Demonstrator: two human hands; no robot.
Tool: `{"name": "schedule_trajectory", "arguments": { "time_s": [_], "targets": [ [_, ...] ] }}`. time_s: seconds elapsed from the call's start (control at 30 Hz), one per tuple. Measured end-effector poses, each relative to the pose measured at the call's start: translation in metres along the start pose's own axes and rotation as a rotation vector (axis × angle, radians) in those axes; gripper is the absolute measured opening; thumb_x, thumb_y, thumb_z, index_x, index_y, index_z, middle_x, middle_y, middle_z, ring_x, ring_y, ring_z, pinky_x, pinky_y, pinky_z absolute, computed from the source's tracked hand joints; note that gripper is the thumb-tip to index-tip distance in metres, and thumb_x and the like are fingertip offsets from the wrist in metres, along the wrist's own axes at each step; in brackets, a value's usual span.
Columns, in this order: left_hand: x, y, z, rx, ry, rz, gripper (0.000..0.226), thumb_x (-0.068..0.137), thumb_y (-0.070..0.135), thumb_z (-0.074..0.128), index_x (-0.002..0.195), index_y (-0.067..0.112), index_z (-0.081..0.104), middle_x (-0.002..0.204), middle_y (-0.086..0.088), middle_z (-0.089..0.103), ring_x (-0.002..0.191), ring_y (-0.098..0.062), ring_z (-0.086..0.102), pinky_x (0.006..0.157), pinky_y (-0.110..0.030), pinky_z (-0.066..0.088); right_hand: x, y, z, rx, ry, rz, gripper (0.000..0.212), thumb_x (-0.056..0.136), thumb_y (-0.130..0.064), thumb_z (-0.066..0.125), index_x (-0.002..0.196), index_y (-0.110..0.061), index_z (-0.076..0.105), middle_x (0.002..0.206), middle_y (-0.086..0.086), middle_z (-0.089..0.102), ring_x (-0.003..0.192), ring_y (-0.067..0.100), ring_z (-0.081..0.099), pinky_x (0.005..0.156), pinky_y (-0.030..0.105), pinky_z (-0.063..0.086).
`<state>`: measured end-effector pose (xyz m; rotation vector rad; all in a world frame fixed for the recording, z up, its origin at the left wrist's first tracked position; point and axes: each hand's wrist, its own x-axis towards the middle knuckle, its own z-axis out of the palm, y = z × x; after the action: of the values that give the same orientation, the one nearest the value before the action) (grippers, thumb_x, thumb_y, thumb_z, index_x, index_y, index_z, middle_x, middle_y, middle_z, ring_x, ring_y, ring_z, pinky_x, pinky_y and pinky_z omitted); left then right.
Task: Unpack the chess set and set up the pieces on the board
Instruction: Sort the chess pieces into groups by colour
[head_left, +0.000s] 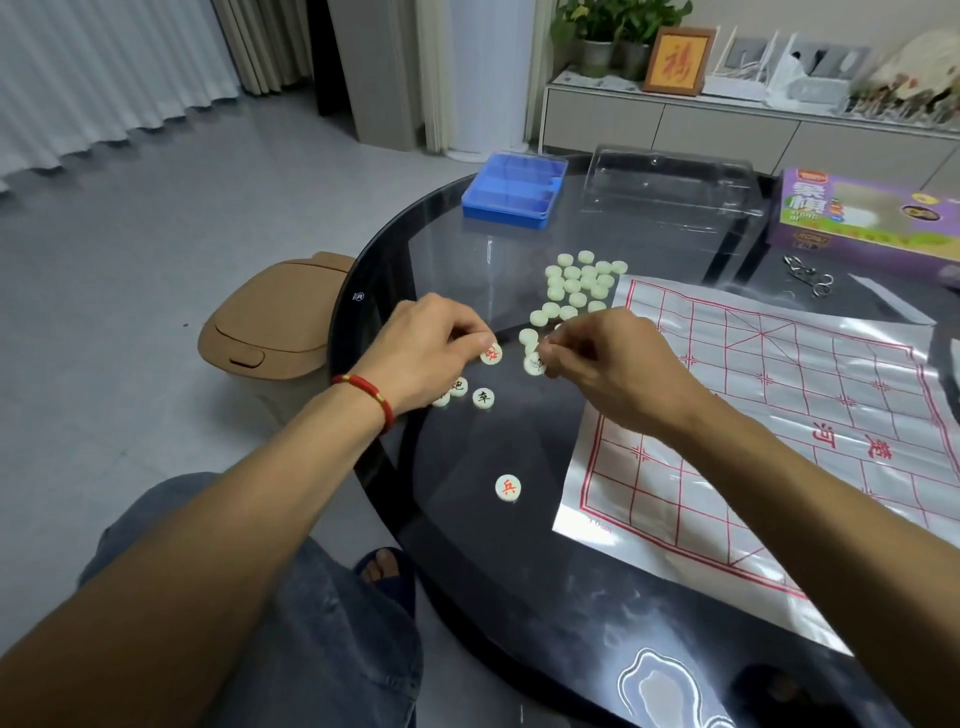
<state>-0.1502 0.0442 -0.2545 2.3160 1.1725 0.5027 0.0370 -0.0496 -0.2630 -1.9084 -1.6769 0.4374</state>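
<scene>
A plastic sheet board (769, 415) with a red grid lies on the right of the dark round table (519, 597). A heap of pale round pieces (576, 286) sits face down left of its far corner. My left hand (426, 353) pinches a red-marked piece (491, 355) just above the glass. My right hand (613, 364) pinches another piece (534, 364) close beside it. Two black-marked pieces (483, 397) lie face up under my left hand. A red-marked piece (507, 487) lies alone nearer to me.
A blue plastic case (514, 189) and a clear plastic lid (675, 182) stand at the table's far side. A purple box (862, 218) and a metal ring puzzle (808, 275) are at the far right. A tan bin (270, 327) stands on the floor left of the table.
</scene>
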Motion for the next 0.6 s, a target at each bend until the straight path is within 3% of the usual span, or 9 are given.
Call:
{"name": "schedule_trajectory", "arguments": {
  "time_s": [0.07,0.23,0.37,0.47,0.6],
  "targets": [
    [-0.007,-0.001,-0.002,-0.008,-0.001,0.024,0.017,0.097,0.027,0.061,0.097,0.023,0.078,0.087,0.01,0.073,0.087,-0.003,0.065,0.072,-0.011,0.045,-0.004,-0.001,-0.001,0.006,-0.041,0.005,0.02,0.098,-0.027,0.062,0.087,-0.019,0.076,0.079,-0.01,0.073,0.074,0.003,0.065,0.063,0.013,0.045],
    [-0.024,-0.006,-0.007,0.043,0.012,0.07,0.018,0.098,0.025,0.061,0.1,0.021,0.078,0.093,0.008,0.075,0.095,-0.008,0.065,0.091,-0.028,0.051,-0.017,-0.006,0.001,-0.175,-0.137,-0.105,0.016,0.097,-0.027,0.063,0.098,-0.021,0.078,0.089,-0.007,0.074,0.076,0.009,0.064,0.067,0.024,0.051],
    [-0.041,-0.011,-0.012,0.08,-0.02,0.094,0.017,0.098,0.025,0.061,0.1,0.024,0.078,0.09,0.013,0.074,0.09,-0.002,0.064,0.084,-0.022,0.051,-0.029,-0.013,0.004,-0.269,-0.153,-0.218,0.016,0.096,-0.028,0.063,0.099,-0.023,0.078,0.091,-0.005,0.075,0.074,0.012,0.064,0.069,0.036,0.057],
    [-0.057,-0.013,-0.009,0.109,-0.066,0.127,0.016,0.098,0.028,0.061,0.102,0.027,0.077,0.093,0.019,0.069,0.091,0.001,0.058,0.075,-0.007,0.04,-0.033,-0.014,0.005,-0.277,-0.172,-0.236,0.016,0.095,-0.029,0.063,0.098,-0.025,0.078,0.09,-0.007,0.074,0.074,0.011,0.064,0.068,0.036,0.057],
    [-0.068,-0.017,-0.004,0.157,-0.14,0.172,0.016,0.097,0.03,0.062,0.1,0.028,0.077,0.089,0.022,0.065,0.091,-0.002,0.055,0.079,-0.015,0.04,-0.029,-0.009,0.013,-0.335,-0.131,-0.205,0.019,0.095,-0.032,0.059,0.093,-0.023,0.075,0.086,-0.003,0.072,0.072,0.017,0.064,0.066,0.04,0.057]
  ]
}}
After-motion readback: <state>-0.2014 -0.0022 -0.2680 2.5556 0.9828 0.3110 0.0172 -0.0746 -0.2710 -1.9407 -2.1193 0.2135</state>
